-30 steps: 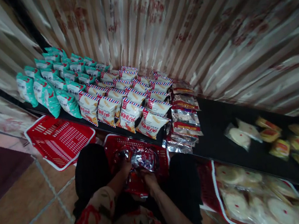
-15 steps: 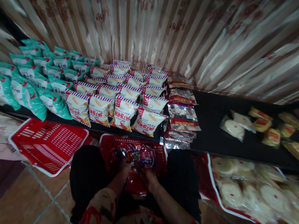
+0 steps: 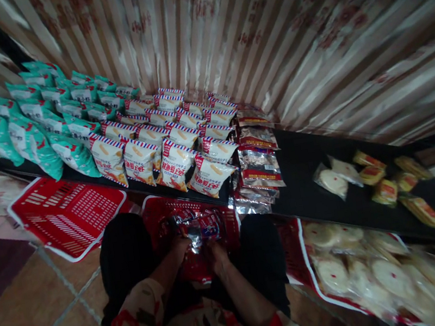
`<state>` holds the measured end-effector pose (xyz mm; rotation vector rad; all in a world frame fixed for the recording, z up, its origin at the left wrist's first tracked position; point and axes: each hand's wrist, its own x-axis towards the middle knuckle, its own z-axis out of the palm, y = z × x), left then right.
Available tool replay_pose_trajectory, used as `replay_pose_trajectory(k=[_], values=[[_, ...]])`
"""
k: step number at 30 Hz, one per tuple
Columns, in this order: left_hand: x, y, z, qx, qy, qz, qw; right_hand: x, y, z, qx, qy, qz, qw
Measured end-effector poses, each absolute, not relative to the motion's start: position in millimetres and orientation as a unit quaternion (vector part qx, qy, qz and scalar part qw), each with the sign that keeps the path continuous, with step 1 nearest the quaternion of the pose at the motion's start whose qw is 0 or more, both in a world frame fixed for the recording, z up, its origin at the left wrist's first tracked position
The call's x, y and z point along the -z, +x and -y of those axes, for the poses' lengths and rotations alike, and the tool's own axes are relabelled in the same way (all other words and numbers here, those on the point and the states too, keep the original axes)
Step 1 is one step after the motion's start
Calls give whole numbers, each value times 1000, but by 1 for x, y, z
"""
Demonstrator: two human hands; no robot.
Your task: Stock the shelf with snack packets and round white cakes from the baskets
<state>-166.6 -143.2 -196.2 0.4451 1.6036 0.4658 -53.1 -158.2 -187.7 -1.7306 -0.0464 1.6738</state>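
Note:
A red plastic basket (image 3: 147, 210) sits between my knees, below the front edge of the black shelf. Both hands are down inside it. My left hand (image 3: 180, 246) has its fingers closed on a shiny snack packet (image 3: 195, 233) in red, blue and silver. From the other side, my right hand (image 3: 216, 256) grips the lower edge of the shiny packets, its fingertips partly hidden. It is too dark to make out how many packets are in my hands or what lies beneath them.
The black shelf (image 3: 307, 184) bears rows of green bags (image 3: 35, 145), white snack bags (image 3: 176, 161), red-brown packets (image 3: 261, 164) and several small yellow packets (image 3: 385, 191). An empty red basket (image 3: 71, 208) is at left; another basket (image 3: 312, 269) at right holds round pale packs.
The view has shifted slightly, so the shelf appears further left. In my hands, the shiny packets have tilted and show more silver. Both hands stay inside the basket.

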Motion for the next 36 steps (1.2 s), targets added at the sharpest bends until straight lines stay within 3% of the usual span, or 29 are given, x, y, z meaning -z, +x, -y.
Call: replay_pose_trajectory(k=[5,16,21,27,36], values=[[166,-167,150,-183,158,-698,674,176,-56,159,-669,-646,-11,368],[76,-187,212,-323,196,-559,738,116,-57,169,-691,-586,4,424],[42,-202,219,-354,237,-557,713,75,-56,179,-692,-571,49,439],[16,-205,224,-315,294,-488,759,28,-41,189,-705,-515,190,448],[-1,-179,219,-341,362,-460,736,-14,-16,205,-671,-483,256,500]])
